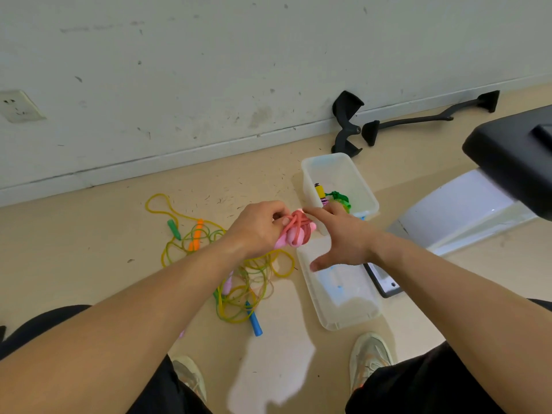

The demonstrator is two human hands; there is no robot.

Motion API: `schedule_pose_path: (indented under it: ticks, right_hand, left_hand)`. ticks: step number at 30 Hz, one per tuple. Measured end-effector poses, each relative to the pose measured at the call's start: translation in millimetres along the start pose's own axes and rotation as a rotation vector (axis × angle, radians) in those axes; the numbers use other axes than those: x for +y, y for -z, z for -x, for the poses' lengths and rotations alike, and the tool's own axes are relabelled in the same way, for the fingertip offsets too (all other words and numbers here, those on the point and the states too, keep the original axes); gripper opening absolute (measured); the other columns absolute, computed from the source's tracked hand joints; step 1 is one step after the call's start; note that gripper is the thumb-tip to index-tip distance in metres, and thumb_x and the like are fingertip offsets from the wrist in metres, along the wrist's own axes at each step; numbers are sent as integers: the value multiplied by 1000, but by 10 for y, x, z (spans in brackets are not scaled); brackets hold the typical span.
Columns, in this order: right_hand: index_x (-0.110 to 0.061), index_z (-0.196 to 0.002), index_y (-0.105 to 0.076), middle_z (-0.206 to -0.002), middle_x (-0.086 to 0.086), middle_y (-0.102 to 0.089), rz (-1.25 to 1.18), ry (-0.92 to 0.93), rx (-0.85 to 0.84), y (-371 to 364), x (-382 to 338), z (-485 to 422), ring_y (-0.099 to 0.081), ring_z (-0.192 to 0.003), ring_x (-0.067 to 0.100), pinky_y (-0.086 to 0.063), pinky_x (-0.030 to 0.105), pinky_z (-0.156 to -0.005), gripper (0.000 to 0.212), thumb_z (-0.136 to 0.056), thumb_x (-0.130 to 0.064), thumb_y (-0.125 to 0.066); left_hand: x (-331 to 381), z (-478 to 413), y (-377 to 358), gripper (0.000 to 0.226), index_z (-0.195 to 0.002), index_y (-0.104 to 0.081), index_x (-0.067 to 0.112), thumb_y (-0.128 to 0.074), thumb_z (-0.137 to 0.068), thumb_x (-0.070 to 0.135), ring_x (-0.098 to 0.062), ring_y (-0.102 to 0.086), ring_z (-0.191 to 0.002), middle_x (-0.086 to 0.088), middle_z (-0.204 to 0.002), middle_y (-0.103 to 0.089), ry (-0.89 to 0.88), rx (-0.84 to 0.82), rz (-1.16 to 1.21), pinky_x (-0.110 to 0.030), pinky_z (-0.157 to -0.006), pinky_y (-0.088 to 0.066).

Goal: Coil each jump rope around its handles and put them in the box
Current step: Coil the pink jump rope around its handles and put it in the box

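Head view: left hand (260, 231) clamps the pink jump rope (294, 231), cord wound round its handles, above the floor (89, 234) just beside the box (334, 171), right hand (343, 239) spread, forefinger touching the coil; wrap looks nearly done, next likely tuck end, drop in box, then tangled ropes (239, 282).

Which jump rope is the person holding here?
The pink-handled jump rope with red cord, coiled and gripped by the left hand. The yellow-green ropes lie loose on the floor; another sits in the translucent plastic box.
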State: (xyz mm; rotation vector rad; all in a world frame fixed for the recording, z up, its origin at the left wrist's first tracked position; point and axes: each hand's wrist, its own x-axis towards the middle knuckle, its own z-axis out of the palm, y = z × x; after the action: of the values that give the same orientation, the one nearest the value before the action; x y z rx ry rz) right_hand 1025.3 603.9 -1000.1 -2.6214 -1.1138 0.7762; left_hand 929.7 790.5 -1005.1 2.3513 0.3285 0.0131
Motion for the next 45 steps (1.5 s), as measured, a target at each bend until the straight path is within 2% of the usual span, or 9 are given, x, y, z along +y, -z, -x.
schedule_pose_path:
  ticks: [4,10,14,20,28,36,39,41,45]
  right_hand:
    - [-40,-153,-19,-149,1,-19,164,55,128,-7,82,-36,-34,-131,29,-47,39,-95,95,-78,-27,-76]
    - [-34,-142,-43,-158,-2,-21,259,114,31,60,126,-201,-20,-141,35,-36,44,-109,70,-78,-29,-74]
    - [-22,-112,-61,-116,-2,-59,228,175,-79,9,217,-347,-53,-113,25,-40,39,-99,44,-70,-28,-71]
    - [-25,-112,-47,-96,-4,-64,243,37,-49,51,395,-498,-56,-82,21,-48,33,-66,49,-72,-34,-74]
    - [-21,-118,-45,-108,-1,-60,88,-92,44,148,801,-930,-59,-94,25,-52,38,-76,64,-71,-45,-83]
    - [-22,-111,-42,-104,0,-53,37,-380,294,168,1430,-1624,-60,-85,27,-49,38,-68,66,-69,-56,-80]
    - [-23,-111,-43,-104,-1,-53,-42,-445,373,103,1704,-1943,-60,-88,27,-48,37,-67,65,-69,-57,-79]
    - [-23,-109,-42,-102,-1,-51,-55,-483,399,41,1858,-2199,-60,-87,26,-48,36,-66,67,-68,-61,-79]
    - [-19,-114,-40,-109,4,-51,-48,-556,396,-80,2103,-2712,-61,-95,31,-44,37,-65,70,-70,-54,-81]
  left_hand:
    - [47,-54,-19,20,-88,-70,32,-58,-94,17,-16,-62,-90,6,-92,-70,-58,-51,43,-29,-81,-49]
    - [97,-167,-101,19,-97,-74,24,-59,-92,13,-18,-57,-90,-1,-97,-62,-266,-169,-134,-32,-79,-44]
    - [67,-255,-140,19,-100,-73,28,-60,-92,18,-17,-57,-96,5,-104,-61,-271,-203,-212,-34,-82,-46]
    - [36,-543,-156,17,-106,-73,34,-60,-95,32,-16,-55,-102,2,-109,-58,-123,-256,-281,-32,-90,-44]
    - [9,-1291,-380,17,-103,-75,27,-61,-96,22,-24,-56,-100,-4,-107,-53,-63,-196,-296,-35,-88,-46]
    - [2,-2378,-987,30,-87,-71,29,-53,-91,6,-22,-57,-90,-5,-106,-64,39,-19,-70,-24,-75,-40]
    - [-31,-2817,-1218,29,-93,-74,19,-52,-93,0,-14,-53,-87,-1,-103,-64,83,34,107,-10,-65,-36]
    - [-91,-3115,-1368,31,-108,-72,15,-49,-94,-2,-12,-53,-91,-4,-110,-64,92,58,136,-9,-71,-37]
    - [-330,-3513,-1599,51,-133,-58,15,-45,-89,-7,-23,-54,-115,-9,-130,-55,105,36,58,-31,-96,-44]
